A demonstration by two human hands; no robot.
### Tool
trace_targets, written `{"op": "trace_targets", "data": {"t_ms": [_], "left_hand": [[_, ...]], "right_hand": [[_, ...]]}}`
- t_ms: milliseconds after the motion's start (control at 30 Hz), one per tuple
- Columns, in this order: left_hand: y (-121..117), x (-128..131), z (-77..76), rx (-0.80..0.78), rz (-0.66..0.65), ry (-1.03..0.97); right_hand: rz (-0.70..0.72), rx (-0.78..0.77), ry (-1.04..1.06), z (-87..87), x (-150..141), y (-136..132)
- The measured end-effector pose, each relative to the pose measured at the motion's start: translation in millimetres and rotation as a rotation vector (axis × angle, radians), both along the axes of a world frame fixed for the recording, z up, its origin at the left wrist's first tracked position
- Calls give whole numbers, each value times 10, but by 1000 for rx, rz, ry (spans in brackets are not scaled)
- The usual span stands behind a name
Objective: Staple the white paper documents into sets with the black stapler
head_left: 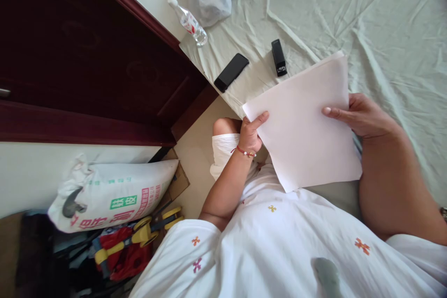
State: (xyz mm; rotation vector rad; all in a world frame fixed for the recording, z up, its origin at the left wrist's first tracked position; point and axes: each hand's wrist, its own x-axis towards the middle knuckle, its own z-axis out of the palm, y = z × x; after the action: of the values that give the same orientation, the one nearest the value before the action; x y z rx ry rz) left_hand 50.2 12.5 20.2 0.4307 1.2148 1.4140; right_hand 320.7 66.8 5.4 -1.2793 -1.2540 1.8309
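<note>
Evidently both hands (pixel 249 135) (pixel 370 115), thumbs atop paper (pixel 307 142)

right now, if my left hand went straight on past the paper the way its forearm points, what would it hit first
Your left hand would probably meet the black stapler, beyond the held paper; depth is unclear, so the pale cloth might come first.

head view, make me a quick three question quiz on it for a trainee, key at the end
1. True or false: the left hand and the right hand both hold the white paper.
2. Which lies nearer the bottle: (a) the black stapler, (b) the black phone?
3. Fill the gap: the bracelet on the left wrist has a ____ cord.

Key: 1 true; 2 b; 3 red.
</note>
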Motion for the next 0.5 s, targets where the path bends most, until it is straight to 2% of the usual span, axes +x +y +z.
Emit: {"op": "trace_targets", "data": {"t_ms": [167,367,500], "left_hand": [[-33,-7,-30,94,-146,113],[37,-46,-120,13,-81,84],[167,-125,-177,133,-148,106]], "right_hand": [[48,10,-15,-36,1,-6],[-8,-68,-92,-29,-34,16],[-19,-110,-159,-1,-70,50]]}}
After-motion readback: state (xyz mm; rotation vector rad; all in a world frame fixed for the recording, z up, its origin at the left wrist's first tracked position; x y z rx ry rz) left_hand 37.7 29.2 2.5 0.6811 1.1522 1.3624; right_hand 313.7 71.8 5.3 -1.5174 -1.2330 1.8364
